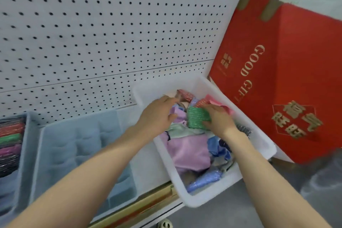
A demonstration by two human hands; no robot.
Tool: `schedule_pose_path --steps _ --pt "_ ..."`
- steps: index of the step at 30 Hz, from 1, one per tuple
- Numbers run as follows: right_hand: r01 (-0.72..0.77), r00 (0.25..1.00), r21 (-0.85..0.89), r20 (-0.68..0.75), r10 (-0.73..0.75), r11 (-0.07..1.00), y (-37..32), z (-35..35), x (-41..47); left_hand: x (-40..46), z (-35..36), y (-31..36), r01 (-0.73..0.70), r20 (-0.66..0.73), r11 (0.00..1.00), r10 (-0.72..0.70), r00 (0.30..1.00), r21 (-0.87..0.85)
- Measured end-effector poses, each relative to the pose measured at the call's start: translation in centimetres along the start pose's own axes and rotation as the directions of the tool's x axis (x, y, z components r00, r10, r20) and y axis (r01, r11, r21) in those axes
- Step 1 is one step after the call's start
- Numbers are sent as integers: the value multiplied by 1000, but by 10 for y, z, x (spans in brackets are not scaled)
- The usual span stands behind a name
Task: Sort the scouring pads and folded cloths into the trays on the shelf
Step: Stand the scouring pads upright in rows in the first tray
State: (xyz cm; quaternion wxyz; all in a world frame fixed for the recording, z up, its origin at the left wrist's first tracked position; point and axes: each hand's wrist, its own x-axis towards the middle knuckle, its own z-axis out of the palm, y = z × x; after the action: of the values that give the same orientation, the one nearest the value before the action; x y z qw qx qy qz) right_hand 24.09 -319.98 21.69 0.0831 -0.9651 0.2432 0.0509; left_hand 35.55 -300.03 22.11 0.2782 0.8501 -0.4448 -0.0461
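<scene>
A green scouring pad [198,117] is being gripped by the right hand [217,121] inside the white bin [255,135]; cloths are being touched by the left hand [157,114], fingers relaxed.

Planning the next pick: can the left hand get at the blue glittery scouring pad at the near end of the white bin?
Probably yes: the blue glittery scouring pad lies uncovered, and the left hand seems free.
</scene>
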Motion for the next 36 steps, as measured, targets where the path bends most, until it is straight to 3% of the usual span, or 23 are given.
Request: schedule_pose_path --steps 5,9,12,15,18,20,22,23,25,27,28,31,32,34,36 --pt "36 997 22 72 -37 999 27 3 19 63 35 11 48 58 997 -52 997 66" --pt "20 999 79 31 -22 997 43 -3 27 105 59 5 63 94 984 -80 992 168" --pt "62 993 131 90 -74 989 46 -2 29 129 73 -1 -11 100 972 -13 995 236" --pt "43 994 297 82 -70 954 50 -5 27 143 79 -8 -57 102 974 36 994 218" --pt "27 992 468 94 -80 884 58 -17 23 148 75 -12 48 6 986 -50 999 162" --pt "3 998 665 40 -40 747 60 -22 24 145 65 -10 122 -107 991 -115 988 61" --pt "-46 997 890 16 70 453 52 -31 28 137 53 -7 204 -179 972 -222 958 -116" --pt "-65 992 940 25 124 335 46 -35 32 131 46 -4 250 -167 940 -292 942 -234" --pt "-68 988 967 32 150 247 32 -40 42 119 38 2 338 -36 769 -423 905 -542" --pt "-32 996 950 6 85 309 15 -36 51 105 30 10 416 175 479 -469 866 -773" --pt "-14 999 934 -3 48 356 8 -32 54 98 27 13 425 228 412 -446 865 -806" --pt "26 1000 891 -31 4 454 -4 -21 61 82 24 9 360 126 582 -403 907 -729" --pt "53 998 827 -69 8 559 -3 -17 63 78 23 6 356 87 627 -417 905 -693" --pt "81 987 469 -163 -4 879 9 -7 69 72 19 1 364 26 658 -464 886 -659" --pt "52 995 88 -88 -44 995 18 4 72 66 16 -1 367 -6 647 -498 867 -669"
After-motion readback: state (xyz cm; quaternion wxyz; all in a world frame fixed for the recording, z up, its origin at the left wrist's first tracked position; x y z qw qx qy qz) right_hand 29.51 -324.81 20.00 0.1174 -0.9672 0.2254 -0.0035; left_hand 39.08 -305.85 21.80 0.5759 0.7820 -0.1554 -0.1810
